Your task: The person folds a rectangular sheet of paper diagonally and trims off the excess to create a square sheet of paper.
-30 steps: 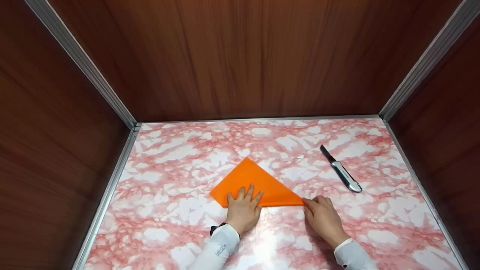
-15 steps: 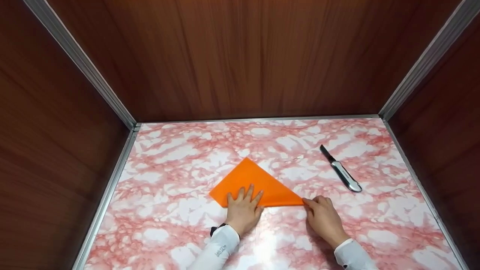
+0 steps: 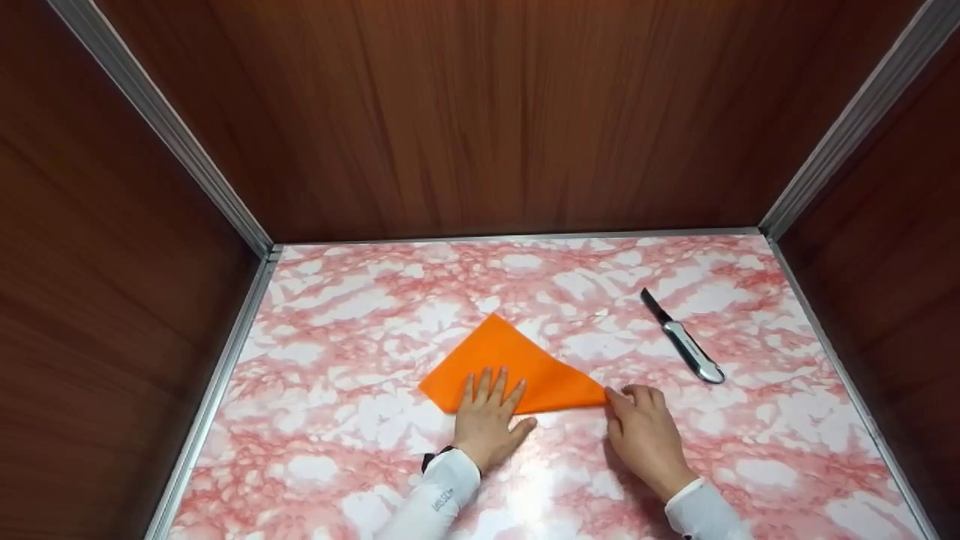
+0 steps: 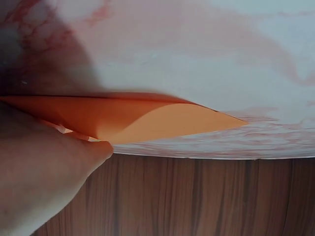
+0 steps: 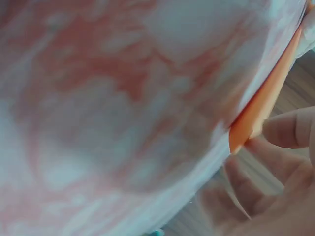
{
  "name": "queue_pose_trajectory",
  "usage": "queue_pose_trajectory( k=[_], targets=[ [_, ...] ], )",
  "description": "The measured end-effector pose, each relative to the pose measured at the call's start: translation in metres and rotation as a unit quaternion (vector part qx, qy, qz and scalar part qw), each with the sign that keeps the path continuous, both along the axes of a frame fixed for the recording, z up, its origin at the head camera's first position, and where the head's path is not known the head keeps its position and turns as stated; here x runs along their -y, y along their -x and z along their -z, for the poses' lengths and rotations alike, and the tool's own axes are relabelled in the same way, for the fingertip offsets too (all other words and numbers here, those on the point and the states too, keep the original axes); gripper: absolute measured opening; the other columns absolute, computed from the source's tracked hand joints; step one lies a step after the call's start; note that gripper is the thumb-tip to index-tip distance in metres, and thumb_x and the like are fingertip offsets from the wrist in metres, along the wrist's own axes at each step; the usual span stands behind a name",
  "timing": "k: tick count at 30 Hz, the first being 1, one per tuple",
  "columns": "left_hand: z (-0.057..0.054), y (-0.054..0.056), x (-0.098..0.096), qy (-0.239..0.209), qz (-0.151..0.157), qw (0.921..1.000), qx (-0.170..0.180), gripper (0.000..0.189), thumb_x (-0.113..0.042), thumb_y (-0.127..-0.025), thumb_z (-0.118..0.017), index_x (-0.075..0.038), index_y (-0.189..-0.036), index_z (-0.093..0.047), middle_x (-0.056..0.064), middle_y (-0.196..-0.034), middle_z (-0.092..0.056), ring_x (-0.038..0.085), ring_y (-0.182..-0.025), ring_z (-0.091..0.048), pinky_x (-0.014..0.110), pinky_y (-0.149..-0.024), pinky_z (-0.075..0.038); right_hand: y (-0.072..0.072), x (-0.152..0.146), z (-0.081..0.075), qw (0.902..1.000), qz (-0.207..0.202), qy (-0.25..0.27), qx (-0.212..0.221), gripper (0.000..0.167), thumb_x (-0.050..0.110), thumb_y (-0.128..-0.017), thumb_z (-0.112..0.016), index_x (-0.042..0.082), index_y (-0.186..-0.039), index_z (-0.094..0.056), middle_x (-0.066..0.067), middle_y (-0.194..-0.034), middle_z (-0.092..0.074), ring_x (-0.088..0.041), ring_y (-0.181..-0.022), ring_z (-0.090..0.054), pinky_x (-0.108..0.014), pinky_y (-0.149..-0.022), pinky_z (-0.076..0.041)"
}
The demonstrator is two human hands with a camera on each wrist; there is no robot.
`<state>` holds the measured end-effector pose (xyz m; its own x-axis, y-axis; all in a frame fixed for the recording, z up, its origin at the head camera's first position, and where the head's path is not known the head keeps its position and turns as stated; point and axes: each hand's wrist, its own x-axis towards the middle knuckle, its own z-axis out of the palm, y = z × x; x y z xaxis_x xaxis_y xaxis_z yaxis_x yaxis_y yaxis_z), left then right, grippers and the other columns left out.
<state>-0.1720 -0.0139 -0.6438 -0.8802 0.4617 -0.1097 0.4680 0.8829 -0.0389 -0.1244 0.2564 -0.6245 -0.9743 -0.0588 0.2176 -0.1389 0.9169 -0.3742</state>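
Note:
A folded sheet of orange paper (image 3: 517, 356) lies on the table, its point facing away from me and a fold along the near edge. My left hand (image 3: 487, 427) rests on the paper's near left part with fingers spread and straight, thumb out to the side on the table. With thumb and fingertips, my right hand (image 3: 649, 435) pinches the paper's right corner. That corner is slightly raised and the paper bows there. In the left wrist view the orange paper (image 4: 162, 120) curves up off the table; the right wrist view shows its narrow end (image 5: 246, 128) at my fingertips.
A folding knife (image 3: 686, 345) with a dark blade pulled out and a silver and dark handle lies to the right of the paper, beyond my right hand. Brown wood-grain panels (image 3: 517, 120) with metal edging enclose the red and white marbled table (image 3: 337, 300).
The right hand has lifted the paper's right corner a little, and its edge now bends. The left hand's fingers have shifted slightly and its thumb has moved outward. The knife has not moved.

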Motion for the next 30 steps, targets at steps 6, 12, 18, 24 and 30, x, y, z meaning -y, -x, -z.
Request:
queue_pose_trajectory(
  k=[6,12,18,24,30],
  targets=[
    [0.001,0.0,0.001,-0.006,0.002,1.0,-0.001,0.076,-0.073,-0.101,-0.026,-0.032,-0.164,-0.025,0.007,-0.17,-0.019,0.034,-0.155,-0.014,0.056,-0.122,-0.008,0.001,0.029,-0.009,0.9958,-0.06,-0.033,-0.061,0.049,0.017,-0.087,-0.075,0.006,-0.134,-0.067,-0.021,-0.142,-0.055,-0.046,-0.142,-0.035,-0.062,-0.115,-0.027],
    [0.002,0.001,0.0,0.005,0.004,0.9999,-0.014,0.075,-0.072,-0.101,-0.028,-0.03,-0.164,-0.026,0.009,-0.169,-0.021,0.035,-0.155,-0.017,0.055,-0.122,-0.011,0.002,0.069,-0.007,0.9837,-0.172,-0.052,-0.015,0.046,0.026,-0.096,-0.067,0.005,-0.137,-0.065,-0.015,-0.141,-0.059,-0.039,-0.139,-0.044,-0.055,-0.114,-0.034],
    [0.006,0.002,-0.002,0.044,0.007,0.9988,-0.02,0.076,-0.073,-0.101,-0.023,-0.033,-0.165,-0.017,0.008,-0.17,-0.017,0.034,-0.155,-0.016,0.054,-0.123,-0.011,0.004,0.085,0.002,0.9816,-0.178,-0.062,0.034,0.056,0.046,-0.103,-0.057,0.006,-0.141,-0.062,-0.019,-0.141,-0.056,-0.04,-0.134,-0.047,-0.056,-0.111,-0.037],
    [0.003,0.002,-0.002,0.046,0.004,0.9988,-0.017,0.075,-0.072,-0.101,-0.026,-0.033,-0.165,-0.018,0.008,-0.17,-0.018,0.034,-0.155,-0.016,0.055,-0.122,-0.011,0.003,0.084,0.009,0.9817,-0.179,-0.063,0.011,0.058,0.053,-0.101,-0.056,0.007,-0.134,-0.067,-0.017,-0.13,-0.059,-0.039,-0.126,-0.051,-0.054,-0.106,-0.042],
    [0.001,0.001,-0.003,0.029,0.004,0.9995,-0.013,0.075,-0.071,-0.101,-0.029,-0.031,-0.165,-0.022,0.009,-0.17,-0.019,0.034,-0.155,-0.018,0.057,-0.122,-0.013,0.001,0.082,0.012,0.9815,-0.183,-0.058,0.005,0.055,0.052,-0.101,-0.057,0.008,-0.132,-0.069,-0.017,-0.13,-0.058,-0.039,-0.127,-0.051,-0.055,-0.106,-0.042]
  ],
)
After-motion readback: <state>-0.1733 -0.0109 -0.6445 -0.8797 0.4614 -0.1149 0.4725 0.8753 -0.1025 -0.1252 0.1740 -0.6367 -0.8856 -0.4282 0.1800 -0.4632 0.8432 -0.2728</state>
